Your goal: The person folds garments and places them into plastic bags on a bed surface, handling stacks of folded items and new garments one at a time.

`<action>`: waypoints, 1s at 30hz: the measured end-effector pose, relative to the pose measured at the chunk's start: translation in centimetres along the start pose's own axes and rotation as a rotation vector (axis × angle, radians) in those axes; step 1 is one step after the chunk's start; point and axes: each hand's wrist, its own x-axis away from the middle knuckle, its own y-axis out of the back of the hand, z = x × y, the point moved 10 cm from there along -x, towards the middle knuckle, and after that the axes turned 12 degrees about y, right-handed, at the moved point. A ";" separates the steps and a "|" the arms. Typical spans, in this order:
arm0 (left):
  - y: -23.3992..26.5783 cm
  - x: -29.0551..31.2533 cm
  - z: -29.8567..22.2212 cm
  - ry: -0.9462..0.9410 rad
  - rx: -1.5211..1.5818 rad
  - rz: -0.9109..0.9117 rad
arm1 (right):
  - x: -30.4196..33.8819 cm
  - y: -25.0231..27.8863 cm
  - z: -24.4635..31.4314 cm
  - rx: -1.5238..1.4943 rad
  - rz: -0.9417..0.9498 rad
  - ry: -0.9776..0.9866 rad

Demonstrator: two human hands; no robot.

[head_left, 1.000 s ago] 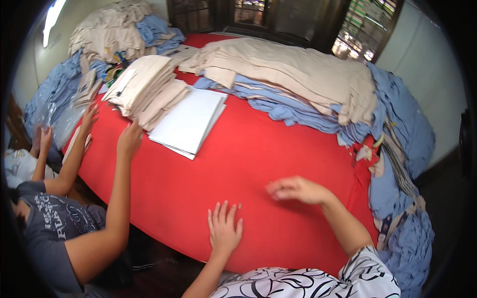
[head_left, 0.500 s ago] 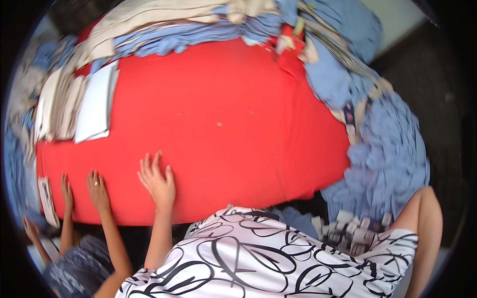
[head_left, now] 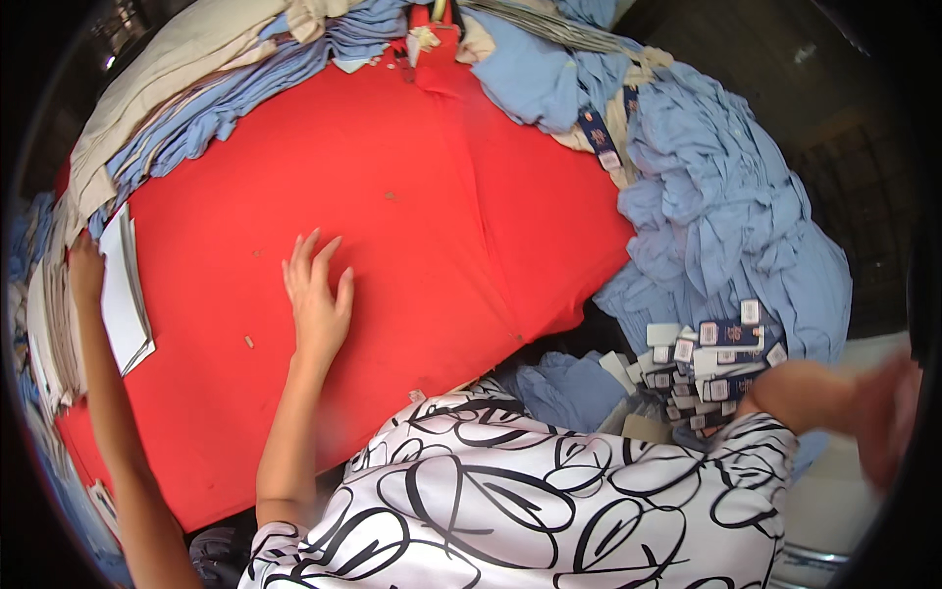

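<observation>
My left hand [head_left: 319, 294] is open over the red cloth-covered table [head_left: 392, 285], its fingers spread and holding nothing. Whether the palm rests on the cloth or hovers just over it, I cannot tell. Out at the right rim my right arm reaches sideways, and my right hand [head_left: 888, 422] is smeared by motion, so its fingers do not show. Nearest to that arm lie a heap of tagged labels [head_left: 711, 368], dark blue and white, and a big crumpled pile of light blue garments [head_left: 726, 216].
A co-worker's hand [head_left: 86, 270] touches beige folded stacks [head_left: 49, 324] beside white sheets [head_left: 123, 294]. Beige and blue cloth [head_left: 206, 79] lines the far edge. Dark tags [head_left: 599, 137] hang at the right. More blue cloth [head_left: 564, 388] lies below the table's near edge.
The view has turned to the right. My right arm has swung outward from hanging down. My left hand stays open on the table side. The co-worker's hand has reached up to the stacks.
</observation>
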 end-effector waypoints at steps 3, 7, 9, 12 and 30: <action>-3.8 -0.3 -3.4 -0.155 0.029 0.096 | 7.0 -3.4 -7.7 -0.091 0.056 -0.468; -7.2 1.3 -6.1 -0.343 -0.200 0.126 | 26.1 -9.3 -15.2 -0.357 0.216 -1.038; -7.7 1.8 -6.7 -0.367 -0.254 0.150 | 35.6 -8.2 -14.3 -0.222 0.329 -1.263; -8.2 2.1 -6.8 -0.375 -0.276 0.172 | 42.5 -4.0 -11.1 -0.090 0.112 -1.374; 8.0 -17.7 -4.7 -0.120 0.092 -0.374 | 23.3 -34.5 -19.3 0.001 0.195 -0.456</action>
